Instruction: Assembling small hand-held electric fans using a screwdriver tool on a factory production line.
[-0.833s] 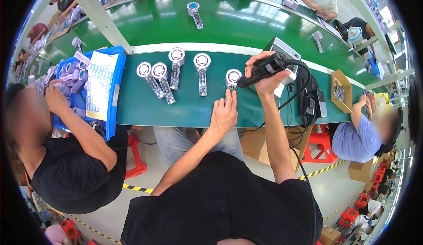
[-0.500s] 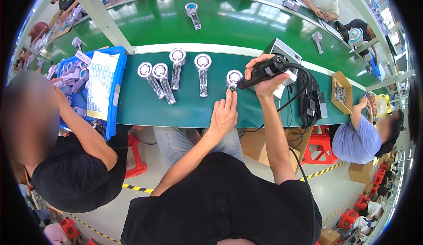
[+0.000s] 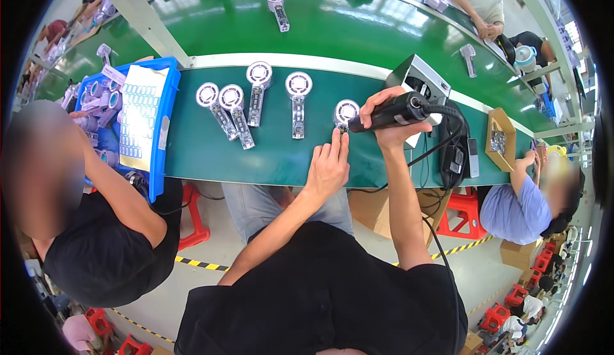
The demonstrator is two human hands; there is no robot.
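My left hand (image 3: 328,171) reaches over the green bench with its fingertips pressed on the handle of a white handheld fan (image 3: 346,109), which has a round grille head. The handle is mostly hidden under the fingers. In my right hand (image 3: 398,138) is a black corded electric screwdriver (image 3: 391,113), gripped around its body and tilted. Its front end points at the fan's handle beside my left fingertips; the tip itself is too small to make out. Farther left lie several similar fans, among them a single fan (image 3: 298,86), with internal parts showing along their handles.
A blue bin (image 3: 167,99) with fans and a sheet of labels stands left, beside a co-worker (image 3: 121,189). Right of my tool are a metal box (image 3: 419,77), black cables and a cardboard tray (image 3: 502,141) of small parts. A green conveyor (image 3: 217,23) runs behind the bench.
The view has shifted slightly. My left fingers stay on the fan, and the screwdriver in my right hand has tipped a little closer to level.
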